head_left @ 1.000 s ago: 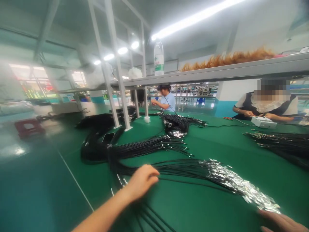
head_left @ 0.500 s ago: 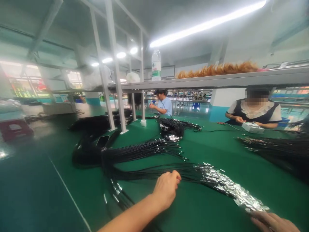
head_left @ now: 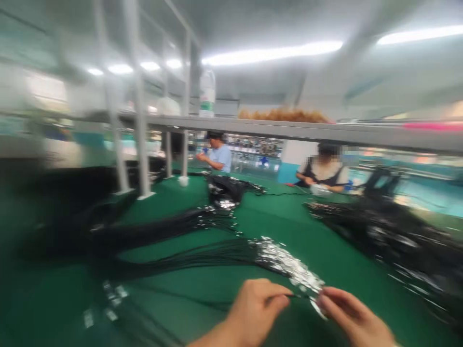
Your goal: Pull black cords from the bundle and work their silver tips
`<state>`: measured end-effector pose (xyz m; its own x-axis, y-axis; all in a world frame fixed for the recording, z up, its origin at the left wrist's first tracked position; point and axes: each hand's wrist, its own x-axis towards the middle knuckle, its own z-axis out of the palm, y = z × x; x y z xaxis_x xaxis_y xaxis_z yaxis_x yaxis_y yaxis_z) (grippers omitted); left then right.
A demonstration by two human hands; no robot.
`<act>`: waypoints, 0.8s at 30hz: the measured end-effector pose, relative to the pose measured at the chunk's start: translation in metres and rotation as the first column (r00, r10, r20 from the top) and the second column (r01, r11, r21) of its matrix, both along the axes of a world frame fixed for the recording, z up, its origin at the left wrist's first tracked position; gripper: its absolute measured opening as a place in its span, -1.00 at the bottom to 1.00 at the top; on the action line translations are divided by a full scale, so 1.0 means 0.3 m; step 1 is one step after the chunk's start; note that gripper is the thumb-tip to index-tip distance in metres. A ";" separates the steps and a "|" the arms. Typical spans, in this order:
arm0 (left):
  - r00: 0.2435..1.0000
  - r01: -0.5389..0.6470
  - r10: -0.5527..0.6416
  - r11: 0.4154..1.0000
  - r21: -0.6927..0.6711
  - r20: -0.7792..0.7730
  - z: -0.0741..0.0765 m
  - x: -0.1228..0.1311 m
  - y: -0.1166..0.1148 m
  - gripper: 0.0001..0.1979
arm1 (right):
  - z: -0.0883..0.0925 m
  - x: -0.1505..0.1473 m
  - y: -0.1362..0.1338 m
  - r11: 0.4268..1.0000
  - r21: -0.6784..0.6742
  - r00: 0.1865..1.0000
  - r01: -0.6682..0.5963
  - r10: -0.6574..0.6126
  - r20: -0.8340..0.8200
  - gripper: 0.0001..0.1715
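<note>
The picture is blurred by motion. My left hand (head_left: 255,308) pinches a thin black cable near its end, low in the middle. My right hand (head_left: 352,320) meets it from the right, its fingertips on the silver connector end of that cable. Just beyond both hands lies a bundle of black cables (head_left: 188,258) whose shiny silver tips (head_left: 285,262) fan out on the green table (head_left: 325,250).
More black cable bundles lie at the left (head_left: 108,231), centre back (head_left: 224,190) and right (head_left: 390,231). White frame posts (head_left: 139,144) carry a grey shelf (head_left: 289,127) with a bottle (head_left: 207,94). Two other people (head_left: 219,154) (head_left: 323,171) work at the far side.
The view has swung right and blurred. My left hand slid right along the cables to the silver tips, and my right hand came up from the corner to meet it.
</note>
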<state>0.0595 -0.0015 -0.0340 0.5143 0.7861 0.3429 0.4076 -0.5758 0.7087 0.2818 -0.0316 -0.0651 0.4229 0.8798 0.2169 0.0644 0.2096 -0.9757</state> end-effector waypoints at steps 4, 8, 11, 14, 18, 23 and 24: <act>0.996 -0.013 0.029 0.983 -0.181 0.085 0.014 -0.012 0.011 -0.71 | 0.068 -0.111 -0.033 0.995 -0.028 0.938 -0.097 0.082 -0.337 -0.66; 0.992 0.055 -0.041 0.992 -0.117 0.118 0.016 0.000 0.010 -0.74 | 0.089 -0.127 -0.035 0.989 0.031 0.893 -0.142 0.141 -0.427 -0.63; 0.993 0.053 -0.048 0.998 -0.036 0.106 0.011 0.009 0.004 -0.75 | 0.090 -0.124 -0.040 0.984 0.043 0.895 -0.176 0.178 -0.409 -0.66; 0.996 0.040 -0.039 0.999 -0.014 0.080 0.006 0.011 0.006 -0.76 | 0.085 -0.128 -0.038 0.980 0.044 0.892 -0.194 0.195 -0.408 -0.68; 0.995 0.057 -0.056 0.998 -0.008 0.083 0.008 0.008 0.010 -0.75 | 0.077 -0.136 -0.035 0.985 0.028 0.914 -0.169 0.168 -0.370 -0.69; 0.996 0.070 -0.068 0.997 -0.021 0.064 0.021 0.000 0.006 -0.75 | 0.066 -0.125 -0.036 0.971 -0.005 0.965 -0.241 0.239 -0.111 -0.76; 0.996 0.066 -0.064 0.997 -0.028 0.064 0.023 -0.002 0.004 -0.75 | 0.065 -0.119 -0.036 0.962 -0.013 0.962 -0.274 0.273 -0.012 -0.79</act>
<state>0.0590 -0.0002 -0.0272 0.5428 0.7621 0.3528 0.3243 -0.5777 0.7491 0.2462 -0.0425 -0.0456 0.1678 0.9653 0.2001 -0.0034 0.2035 -0.9791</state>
